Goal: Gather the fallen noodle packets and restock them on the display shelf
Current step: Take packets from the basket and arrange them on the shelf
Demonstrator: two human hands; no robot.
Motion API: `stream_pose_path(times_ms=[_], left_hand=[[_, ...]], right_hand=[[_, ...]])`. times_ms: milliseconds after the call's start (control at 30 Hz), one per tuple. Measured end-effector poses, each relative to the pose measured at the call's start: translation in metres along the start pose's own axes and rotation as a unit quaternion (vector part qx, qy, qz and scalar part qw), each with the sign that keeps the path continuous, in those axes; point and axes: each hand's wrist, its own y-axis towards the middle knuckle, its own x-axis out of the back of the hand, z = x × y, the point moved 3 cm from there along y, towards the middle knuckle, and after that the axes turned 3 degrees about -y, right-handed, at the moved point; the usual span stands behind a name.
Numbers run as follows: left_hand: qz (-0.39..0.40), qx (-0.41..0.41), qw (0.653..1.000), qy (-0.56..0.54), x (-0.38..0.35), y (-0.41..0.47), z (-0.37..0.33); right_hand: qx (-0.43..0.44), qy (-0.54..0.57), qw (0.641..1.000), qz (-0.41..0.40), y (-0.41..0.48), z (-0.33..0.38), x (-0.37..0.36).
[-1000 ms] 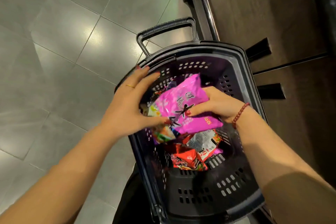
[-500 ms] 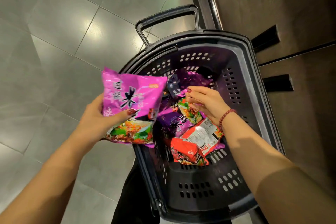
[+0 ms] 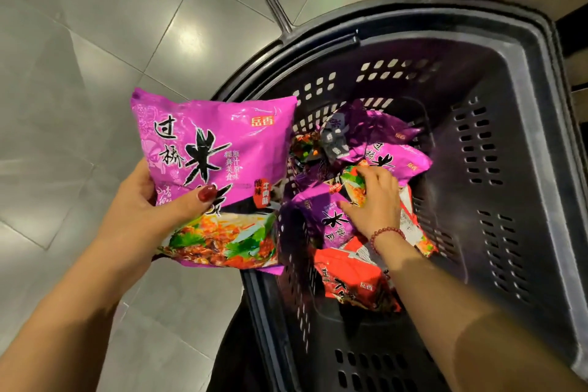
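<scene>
The left hand [image 3: 140, 210] grips a purple noodle packet [image 3: 213, 169] by its lower left edge, thumb on its face, holding it over the left rim of the black shopping basket [image 3: 525, 169]. Inside the basket, the right hand [image 3: 372, 200] closes its fingers on another purple packet [image 3: 394, 159] atop the pile, with red packets [image 3: 346, 280] just below.

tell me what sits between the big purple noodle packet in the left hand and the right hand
In the head view, the dark slotted plastic basket's near wall separates the big purple noodle packet from the right hand.
</scene>
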Motion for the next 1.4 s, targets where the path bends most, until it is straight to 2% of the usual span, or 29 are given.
stream_pose_path(times_ms=[100, 200, 333, 400, 533, 600, 633, 767, 833, 900, 933, 967, 1000, 1067, 1300, 1400], left_hand=[[-0.007, -0.008, 1.0, 0.0, 0.0, 0.001, 0.004], [-0.019, -0.022, 1.0, -0.006, -0.001, 0.0, 0.006], [-0.026, -0.019, 0.999, -0.01, -0.002, -0.004, 0.007], [-0.023, -0.019, 1.0, -0.004, -0.002, -0.005, 0.008], [-0.038, -0.01, 0.999, -0.013, -0.003, -0.006, 0.013], [-0.058, -0.002, 0.998, -0.016, -0.004, -0.01, 0.013], [-0.07, 0.001, 0.997, -0.021, -0.004, -0.014, 0.013], [-0.093, 0.039, 0.992, -0.079, -0.013, -0.041, 0.002], [-0.088, 0.044, 0.991, -0.085, -0.019, -0.058, -0.015], [-0.082, 0.04, 0.993, -0.076, -0.024, -0.076, -0.042], [-0.074, 0.037, 0.994, -0.072, -0.025, -0.087, -0.057], [-0.067, 0.031, 0.995, -0.066, -0.026, -0.097, -0.075], [-0.053, 0.025, 0.996, -0.06, -0.026, -0.109, -0.094], [-0.023, -0.019, 0.999, -0.041, -0.03, -0.131, -0.135], [0.073, -0.183, 0.98, 0.016, -0.064, -0.205, -0.263], [0.123, -0.212, 0.969, 0.013, -0.077, -0.218, -0.295]], right_hand=[[0.155, -0.164, 0.972, 0.061, 0.01, 0.007, -0.005], [0.174, -0.277, 0.933, 0.149, 0.018, 0.006, -0.002], [0.211, -0.443, 0.853, 0.177, 0.019, 0.021, 0.005], [0.232, -0.471, 0.833, 0.176, 0.015, 0.03, 0.006], [0.271, -0.455, 0.831, 0.173, -0.003, 0.045, 0.023], [0.268, -0.42, 0.853, 0.155, -0.017, 0.051, 0.047], [0.245, -0.387, 0.879, 0.134, -0.023, 0.053, 0.065], [0.124, -0.3, 0.945, -0.037, -0.059, 0.071, 0.159], [0.031, -0.217, 0.972, -0.084, -0.081, 0.079, 0.205], [-0.02, -0.115, 0.987, -0.112, -0.107, 0.089, 0.248], [-0.037, -0.029, 0.991, -0.129, -0.122, 0.097, 0.272], [-0.057, 0.092, 0.984, -0.14, -0.138, 0.105, 0.294], [-0.081, 0.217, 0.963, -0.139, -0.156, 0.116, 0.316], [-0.122, 0.369, 0.912, -0.132, -0.187, 0.133, 0.352], [-0.105, 0.507, 0.807, -0.284, -0.267, 0.187, 0.466], [-0.071, 0.52, 0.79, -0.316, -0.294, 0.201, 0.506]])
